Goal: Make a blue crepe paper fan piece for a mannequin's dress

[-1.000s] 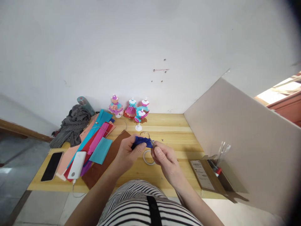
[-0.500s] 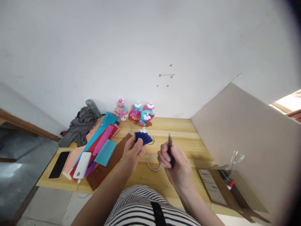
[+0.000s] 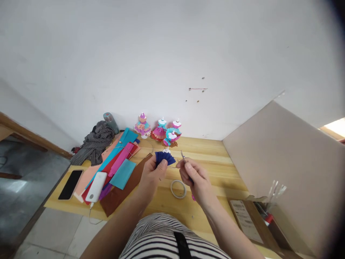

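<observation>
My left hand [image 3: 153, 176] pinches a dark blue piece of pleated paper [image 3: 163, 157], fanned out at its upper edge. Close to its right, my right hand [image 3: 196, 176] is closed around a small pointed metal tool [image 3: 183, 155] with a dark handle. Its tip points up and away from me; whether it is scissors or pliers I cannot tell. The tool and the paper are apart. Just beyond the blue paper stand several little dress-shaped figures of coloured crepe paper [image 3: 159, 130]. A white ring-shaped roll [image 3: 178, 189] lies on the table between my forearms.
On the left of the wooden table [image 3: 215, 153] lie coloured paper sheets [image 3: 123, 174], a white power bank [image 3: 96, 187] with a cable, and a phone [image 3: 70, 184]. Striped cloth [image 3: 95, 144] and a bottle [image 3: 110, 121] sit behind. A cardboard box [image 3: 246, 219] stands at the right.
My right hand has moved left and up, bringing the tool closer to the blue paper and tilting its tip leftward. The left hand still holds the paper. The view has shifted slightly.
</observation>
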`<state>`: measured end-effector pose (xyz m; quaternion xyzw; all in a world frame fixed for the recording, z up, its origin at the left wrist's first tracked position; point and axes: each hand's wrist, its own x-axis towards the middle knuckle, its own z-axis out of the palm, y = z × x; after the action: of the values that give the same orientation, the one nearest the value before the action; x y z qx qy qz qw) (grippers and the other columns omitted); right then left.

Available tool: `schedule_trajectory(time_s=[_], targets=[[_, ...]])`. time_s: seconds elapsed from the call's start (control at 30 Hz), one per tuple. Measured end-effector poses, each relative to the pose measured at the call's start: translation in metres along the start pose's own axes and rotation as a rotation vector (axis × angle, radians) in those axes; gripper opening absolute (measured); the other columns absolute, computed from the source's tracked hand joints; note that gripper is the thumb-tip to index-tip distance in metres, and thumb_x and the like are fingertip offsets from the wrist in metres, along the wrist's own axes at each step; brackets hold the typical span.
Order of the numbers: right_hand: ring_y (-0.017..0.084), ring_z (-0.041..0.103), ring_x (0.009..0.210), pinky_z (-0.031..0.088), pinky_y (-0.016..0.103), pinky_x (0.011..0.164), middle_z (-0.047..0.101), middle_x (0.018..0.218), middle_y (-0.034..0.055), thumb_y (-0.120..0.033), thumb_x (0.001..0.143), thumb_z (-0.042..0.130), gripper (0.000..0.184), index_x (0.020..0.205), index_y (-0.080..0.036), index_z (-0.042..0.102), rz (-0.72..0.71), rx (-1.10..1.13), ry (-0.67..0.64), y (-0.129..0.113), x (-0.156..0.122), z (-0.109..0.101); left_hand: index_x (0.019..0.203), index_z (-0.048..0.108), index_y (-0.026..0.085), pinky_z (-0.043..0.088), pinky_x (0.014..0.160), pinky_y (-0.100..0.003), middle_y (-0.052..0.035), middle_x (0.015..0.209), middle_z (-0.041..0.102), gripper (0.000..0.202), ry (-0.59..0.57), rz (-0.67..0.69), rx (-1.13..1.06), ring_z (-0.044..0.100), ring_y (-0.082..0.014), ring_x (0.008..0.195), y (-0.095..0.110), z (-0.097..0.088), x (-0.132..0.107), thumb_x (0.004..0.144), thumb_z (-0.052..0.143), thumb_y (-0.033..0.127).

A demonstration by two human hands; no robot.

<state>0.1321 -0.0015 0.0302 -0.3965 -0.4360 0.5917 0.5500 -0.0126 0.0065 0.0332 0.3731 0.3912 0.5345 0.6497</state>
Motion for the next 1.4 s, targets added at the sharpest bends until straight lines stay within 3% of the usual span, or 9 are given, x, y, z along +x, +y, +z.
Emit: schedule_trajectory(time_s=[0.3, 0.47, 0.67, 0.9, 1.23, 1.4], targets=[[0.003, 0.022, 0.039, 0.013, 0.020, 0.039, 0.037, 0.053, -0.0080, -0.047, 0.079, 0.069, 0.034, 0.076, -0.014, 0.063, 0.245, 0.357, -0.102, 0.000, -0.011, 0.015, 0.070, 0.060, 0.016, 0.022, 0.047, -0.022, 0.0097, 0.046, 0.035, 0.032, 0.069, 0.003, 0.024, 0.027, -0.0055, 0.045, 0.004, 0.008, 0.001, 0.071, 0.074, 0.045], [0.003, 0.023, 0.039, 0.014, 0.019, 0.038, 0.037, 0.052, -0.0077, -0.042, 0.080, 0.069, 0.030, 0.076, -0.013, 0.065, 0.299, 0.461, -0.142, -0.002, -0.011, 0.013, 0.070, 0.062, 0.016, 0.030, 0.053, -0.023, 0.0085, 0.049, 0.039, 0.026, 0.081, 0.082, 0.121, 0.032, -0.0071, 0.049, 0.006, 0.010, 0.000, 0.073, 0.072, 0.040], [0.002, 0.021, 0.039, 0.013, 0.018, 0.038, 0.036, 0.052, -0.0081, -0.044, 0.078, 0.069, 0.032, 0.075, -0.013, 0.065, 0.356, 0.493, -0.178, -0.004, -0.010, 0.009, 0.071, 0.063, 0.015, 0.038, 0.060, -0.024, 0.0044, 0.058, 0.051, 0.023, 0.054, 0.065, 0.227, 0.043, -0.0099, 0.057, 0.010, 0.013, -0.001, 0.074, 0.069, 0.037], [0.002, 0.021, 0.039, 0.012, 0.018, 0.038, 0.037, 0.051, -0.0080, -0.046, 0.076, 0.071, 0.034, 0.074, -0.013, 0.065, 0.359, 0.444, -0.150, -0.007, -0.010, 0.008, 0.078, 0.067, 0.015, 0.044, 0.070, -0.026, 0.0002, 0.070, 0.063, 0.016, 0.081, 0.111, 0.348, 0.055, -0.0138, 0.068, 0.010, 0.011, 0.003, 0.076, 0.067, 0.031], [0.003, 0.024, 0.038, 0.015, 0.018, 0.038, 0.038, 0.051, -0.0080, -0.045, 0.077, 0.069, 0.032, 0.074, -0.014, 0.064, 0.302, 0.434, -0.101, -0.003, -0.010, 0.011, 0.079, 0.067, 0.015, 0.045, 0.073, -0.026, -0.0011, 0.075, 0.066, 0.014, 0.120, 0.147, 0.330, 0.056, -0.0148, 0.073, 0.013, 0.014, 0.002, 0.078, 0.065, 0.029], [0.003, 0.024, 0.039, 0.016, 0.018, 0.038, 0.038, 0.050, -0.0074, -0.045, 0.077, 0.069, 0.032, 0.073, -0.014, 0.064, 0.293, 0.433, -0.075, -0.001, -0.011, 0.015, 0.072, 0.064, 0.015, 0.044, 0.067, -0.024, 0.0012, 0.067, 0.060, 0.015, 0.133, 0.133, 0.335, 0.052, -0.0127, 0.066, 0.015, 0.016, 0.001, 0.077, 0.065, 0.029]])
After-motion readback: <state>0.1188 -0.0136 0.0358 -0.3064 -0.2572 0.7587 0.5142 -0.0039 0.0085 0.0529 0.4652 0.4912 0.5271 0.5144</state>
